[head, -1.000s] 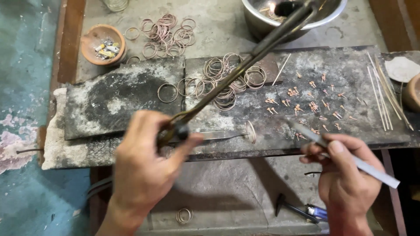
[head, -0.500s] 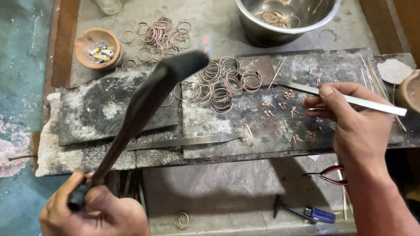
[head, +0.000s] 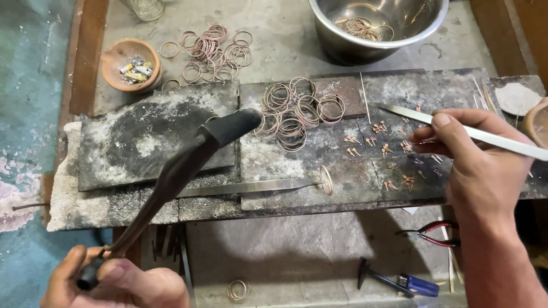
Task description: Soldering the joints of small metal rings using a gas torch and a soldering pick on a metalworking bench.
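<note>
My left hand (head: 117, 282) at the bottom left grips a long dark torch (head: 188, 165) whose black nozzle points up over the slabs, toward a pile of copper wire rings (head: 294, 111). My right hand (head: 476, 165) at the right holds long metal tweezers (head: 434, 121), their tip above several small copper pieces (head: 379, 145) scattered on the dark charred slab (head: 399, 97). A second pair of steel tweezers (head: 251, 186) lies flat on the slabs and holds one ring (head: 326, 179) upright at its tip.
A steel bowl (head: 342, 43) with rings stands at the back. A clay dish (head: 117, 57) of small bits and more loose rings (head: 211, 51) lie back left. Red-handled pliers (head: 428, 234), a blue-handled tool (head: 399, 279) and a ring (head: 238, 290) lie below.
My left hand has pulled the torch back toward the bottom left, swinging its nozzle from far right to over the slabs. My right hand has risen with the tweezers over the small copper pieces.
</note>
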